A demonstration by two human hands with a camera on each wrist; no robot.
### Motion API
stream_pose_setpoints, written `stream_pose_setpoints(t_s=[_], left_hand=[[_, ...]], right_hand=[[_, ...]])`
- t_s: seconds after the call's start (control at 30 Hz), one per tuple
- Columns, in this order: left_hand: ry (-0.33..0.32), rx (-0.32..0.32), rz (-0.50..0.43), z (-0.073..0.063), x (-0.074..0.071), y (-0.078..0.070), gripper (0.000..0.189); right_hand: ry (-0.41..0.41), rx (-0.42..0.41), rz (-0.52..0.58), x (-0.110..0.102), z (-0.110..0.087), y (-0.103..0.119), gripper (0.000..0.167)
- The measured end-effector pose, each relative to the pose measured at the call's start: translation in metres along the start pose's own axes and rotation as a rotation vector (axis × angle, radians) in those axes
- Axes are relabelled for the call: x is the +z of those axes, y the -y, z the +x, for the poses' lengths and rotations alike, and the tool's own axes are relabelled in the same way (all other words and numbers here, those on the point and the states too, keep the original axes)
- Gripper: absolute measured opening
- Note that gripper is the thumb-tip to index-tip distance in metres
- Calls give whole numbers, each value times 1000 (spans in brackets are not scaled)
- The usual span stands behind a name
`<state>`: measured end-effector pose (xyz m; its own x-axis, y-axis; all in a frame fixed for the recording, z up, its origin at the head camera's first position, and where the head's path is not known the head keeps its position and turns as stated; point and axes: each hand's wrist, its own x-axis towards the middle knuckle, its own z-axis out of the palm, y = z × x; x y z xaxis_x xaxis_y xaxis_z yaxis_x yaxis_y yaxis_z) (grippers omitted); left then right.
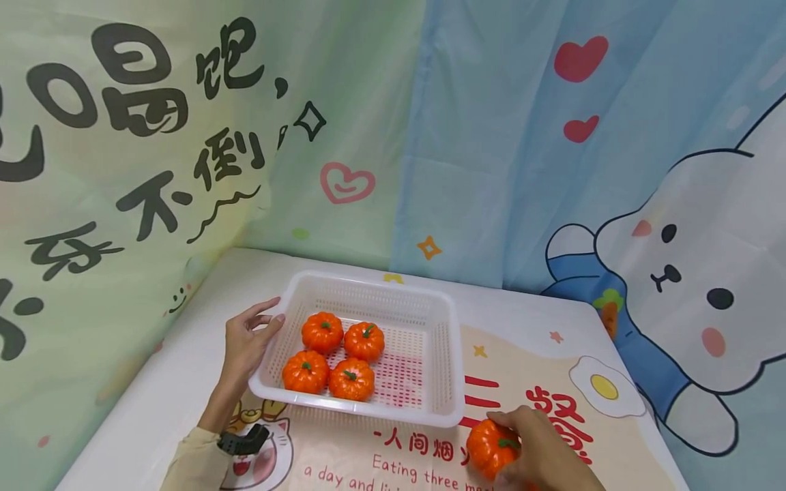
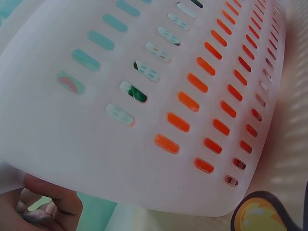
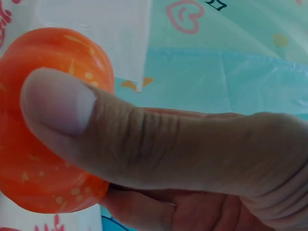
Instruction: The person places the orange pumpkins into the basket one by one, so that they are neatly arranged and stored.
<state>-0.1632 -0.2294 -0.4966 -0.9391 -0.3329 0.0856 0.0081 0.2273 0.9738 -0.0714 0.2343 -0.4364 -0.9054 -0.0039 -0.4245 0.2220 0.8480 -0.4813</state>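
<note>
A white plastic basket (image 1: pixel 424 307) with slotted sides stands on the table. Several small orange pumpkins (image 1: pixel 352 379) with green stems sit grouped in its left half. My left hand (image 1: pixel 244 344) grips the basket's left rim between thumb and fingers; in the left wrist view its curled fingers (image 2: pixel 53 197) show below the rim. Off the basket's front right corner, my right hand (image 1: pixel 543 447) holds another small pumpkin (image 1: pixel 490 447) between thumb and fingers. The right wrist view shows the thumb (image 3: pixel 62 103) pressed on that pumpkin's side. Its far side is hidden.
A printed cloth (image 1: pixel 393 443) with red lettering and a fried egg picture covers the table. Printed curtains (image 1: pixel 467 136) hang behind and to the left. A sliver of something orange (image 1: pixel 531 486) shows beneath the right hand at the bottom edge.
</note>
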Motion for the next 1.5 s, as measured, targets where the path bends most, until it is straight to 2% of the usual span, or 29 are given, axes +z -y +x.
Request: stream_pose_setpoints(t_s=[0.27, 0.53, 0.7, 0.93, 1.1, 1.5], left_hand=[[-1, 8, -5, -1, 0, -1, 44], [10, -9, -16, -2, -2, -3, 46], [17, -26, -16, 0, -2, -1, 48], [16, -1, -51, -1, -2, -2, 47], [10, 14, -63, 0, -2, -3, 43], [18, 17, -55, -2, -2, -3, 44]], right_hand=[[-40, -71, -76, -16, -3, 5, 76], [-69, -152, -141, -26, -2, 10, 82], [-78, -153, -152, -30, -2, 14, 82], [-67, -139, -147, -39, -3, 22, 82], [-63, -161, -141, -44, -3, 28, 84], [-116, -210, -158, -48, -9, 41, 86]])
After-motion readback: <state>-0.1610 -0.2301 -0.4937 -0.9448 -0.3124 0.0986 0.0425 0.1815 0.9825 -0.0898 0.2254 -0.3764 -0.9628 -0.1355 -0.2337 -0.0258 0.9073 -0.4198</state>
